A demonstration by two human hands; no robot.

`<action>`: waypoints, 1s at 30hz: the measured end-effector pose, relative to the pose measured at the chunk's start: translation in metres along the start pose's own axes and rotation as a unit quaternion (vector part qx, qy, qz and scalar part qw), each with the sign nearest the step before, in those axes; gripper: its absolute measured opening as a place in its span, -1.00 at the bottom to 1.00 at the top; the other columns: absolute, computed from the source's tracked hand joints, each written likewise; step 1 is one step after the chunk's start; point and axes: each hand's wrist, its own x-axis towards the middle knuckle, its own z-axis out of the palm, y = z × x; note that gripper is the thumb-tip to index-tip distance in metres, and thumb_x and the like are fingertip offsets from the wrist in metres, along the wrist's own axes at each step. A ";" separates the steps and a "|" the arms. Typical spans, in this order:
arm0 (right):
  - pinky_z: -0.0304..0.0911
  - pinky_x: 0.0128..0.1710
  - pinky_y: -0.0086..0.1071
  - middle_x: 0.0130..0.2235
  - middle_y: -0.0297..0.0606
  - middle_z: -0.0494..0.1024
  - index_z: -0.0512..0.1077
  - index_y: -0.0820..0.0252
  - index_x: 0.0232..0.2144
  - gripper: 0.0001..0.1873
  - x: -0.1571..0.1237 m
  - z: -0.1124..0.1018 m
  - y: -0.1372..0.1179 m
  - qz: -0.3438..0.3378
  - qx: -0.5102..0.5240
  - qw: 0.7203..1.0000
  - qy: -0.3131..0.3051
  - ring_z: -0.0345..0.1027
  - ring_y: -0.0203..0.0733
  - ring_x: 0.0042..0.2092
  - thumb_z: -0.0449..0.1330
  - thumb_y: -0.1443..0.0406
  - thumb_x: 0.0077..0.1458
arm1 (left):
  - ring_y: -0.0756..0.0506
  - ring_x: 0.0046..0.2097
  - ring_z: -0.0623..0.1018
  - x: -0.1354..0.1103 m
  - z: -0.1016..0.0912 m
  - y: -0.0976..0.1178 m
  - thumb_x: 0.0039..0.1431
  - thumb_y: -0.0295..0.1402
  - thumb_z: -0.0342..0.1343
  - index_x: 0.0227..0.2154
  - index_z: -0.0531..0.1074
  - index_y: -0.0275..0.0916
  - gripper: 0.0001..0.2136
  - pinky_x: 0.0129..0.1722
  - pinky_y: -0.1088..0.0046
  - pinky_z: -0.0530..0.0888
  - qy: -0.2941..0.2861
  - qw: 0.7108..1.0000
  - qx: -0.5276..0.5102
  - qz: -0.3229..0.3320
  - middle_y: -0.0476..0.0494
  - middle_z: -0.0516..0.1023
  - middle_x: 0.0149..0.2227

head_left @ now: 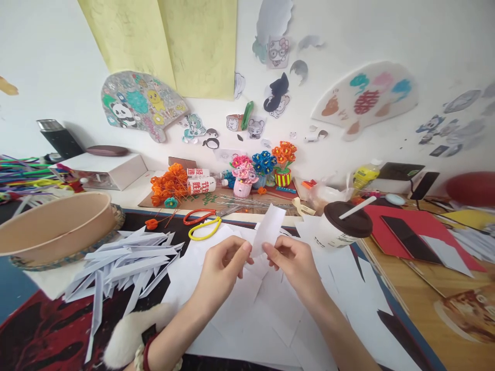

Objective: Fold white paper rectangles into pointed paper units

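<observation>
A small rectangular slip of white paper [269,226] is held upright between my two hands, above a spread of loose white sheets [247,319]. My left hand [228,257] pinches its lower left edge between thumb and fingers. On the lower right edge, my right hand [290,252] grips it the same way. Left of my hands lies a pile of narrow folded paper strips [127,263]. Behind the left hand rest scissors [204,221] with one red and one yellow handle loop.
A lidded cup [338,237] with a straw stands right of my hands. A round tan basket [58,221] sits at the left. Orange craft flowers [170,185] and a pink flower pot [243,186] line the back. A dark phone [408,239] lies on red paper at the right.
</observation>
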 end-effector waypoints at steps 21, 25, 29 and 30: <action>0.38 -0.29 -0.32 -0.44 -0.27 0.56 0.54 0.20 -0.43 -0.78 -0.001 -0.007 -0.007 0.016 0.087 0.990 -0.106 0.48 -0.18 -0.35 0.32 0.14 0.00 | -0.09 -0.24 0.40 0.004 -0.019 0.001 0.20 -0.46 0.13 -0.30 0.44 -0.16 -0.93 -0.22 0.34 0.26 0.020 0.896 0.318 0.310 -0.07 0.47 -0.28; 0.41 -0.28 -0.31 -0.40 -0.24 0.61 0.57 0.19 -0.40 -0.83 -0.001 -0.006 -0.004 0.018 0.107 0.992 -0.071 0.50 -0.19 -0.36 0.34 0.20 -0.01 | -0.05 -0.29 0.39 0.004 -0.011 -0.003 0.12 -0.44 0.19 -0.20 0.34 -0.18 -0.80 -0.27 0.42 0.32 0.073 0.955 0.213 0.193 -0.05 0.46 -0.25; 0.42 -0.30 -0.33 -0.39 -0.23 0.62 0.59 0.19 -0.39 -0.85 -0.001 -0.004 -0.003 0.017 0.110 0.992 -0.067 0.50 -0.21 -0.37 0.34 0.23 -0.02 | -0.01 -0.39 0.35 0.005 -0.006 -0.006 0.14 -0.31 0.16 -0.24 0.38 -0.23 -0.84 -0.35 0.46 0.31 0.029 0.991 0.113 0.071 -0.04 0.46 -0.32; 0.42 -0.31 -0.34 -0.40 -0.24 0.62 0.59 0.19 -0.39 -0.85 -0.001 -0.003 -0.003 0.015 0.111 0.991 -0.070 0.50 -0.21 -0.38 0.34 0.23 -0.03 | -0.01 -0.40 0.35 0.005 -0.005 -0.006 0.16 -0.28 0.15 -0.29 0.40 -0.24 -0.85 -0.36 0.46 0.30 0.011 0.994 0.092 0.050 -0.04 0.46 -0.35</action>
